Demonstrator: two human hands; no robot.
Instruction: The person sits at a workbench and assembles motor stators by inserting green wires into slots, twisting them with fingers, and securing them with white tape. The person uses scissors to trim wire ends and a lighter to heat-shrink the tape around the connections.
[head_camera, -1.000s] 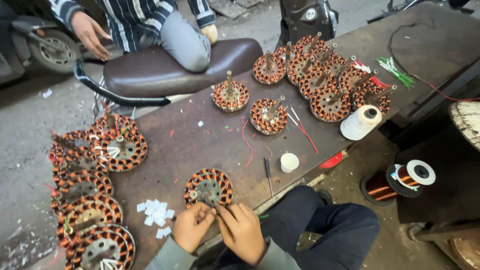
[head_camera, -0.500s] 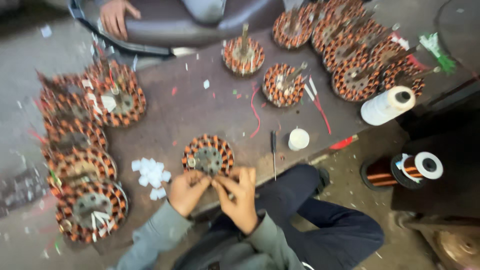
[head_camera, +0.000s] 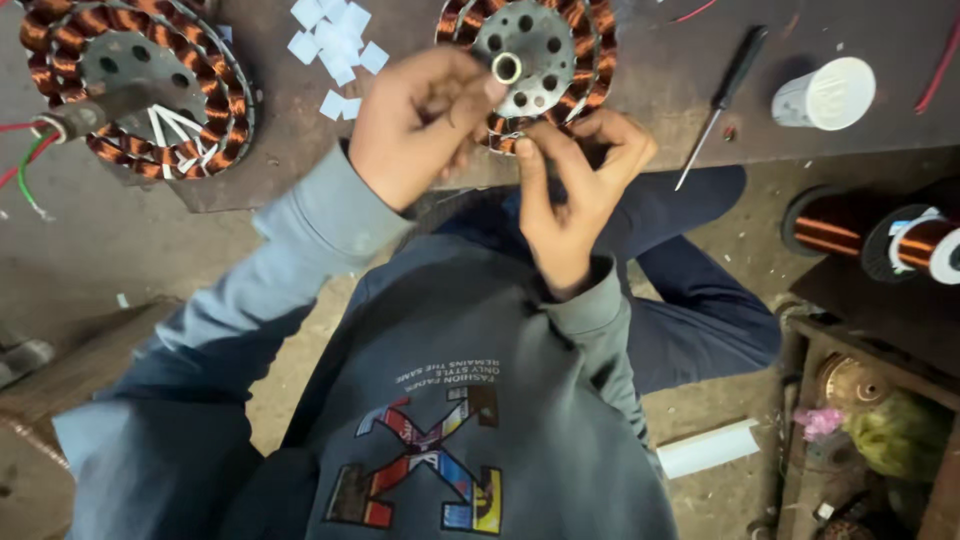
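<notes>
View: head camera, looking straight down over the person's chest to the worktop (head_camera: 640, 120) edge.
Work piece: round stator with copper windings (head_camera: 530, 60), top centre of the frame, lying flat on the worktop close to its near edge; grey perforated hub faces up.
Left hand (head_camera: 420, 125): upper centre-left, fingers curled over the stator's near-left rim, thumb close to the hub's centre hole. Grip: narrow, pressed on the stator rim; whether anything small sits between the fingers cannot be told.
Right hand (head_camera: 575, 195): just below the stator, index finger raised to the near-edge windings. Grip: fingertips pinched at the coils; what they pinch is too small to tell.
Technique note (judgement): the left hand should pin the stator flat so it does not turn, while the right works one slot at a time. Light pressure is advisable, since the wire coating looks easy to nick.
Nearby, upper left: white paper slips (head_camera: 330, 45), loose on the worktop, near the left hand.
Nearby, far upper left: second wound stator (head_camera: 140, 90) with white, red and green leads.
Nearby, upper right: screwdriver (head_camera: 725, 95), apart from the right hand; white roll (head_camera: 825, 93) beside it.
Right edge: copper wire spool (head_camera: 880, 235), off the worktop, lower down.
Risk (judgement): the stator lies near the worktop edge and could slide toward the lap.
</notes>
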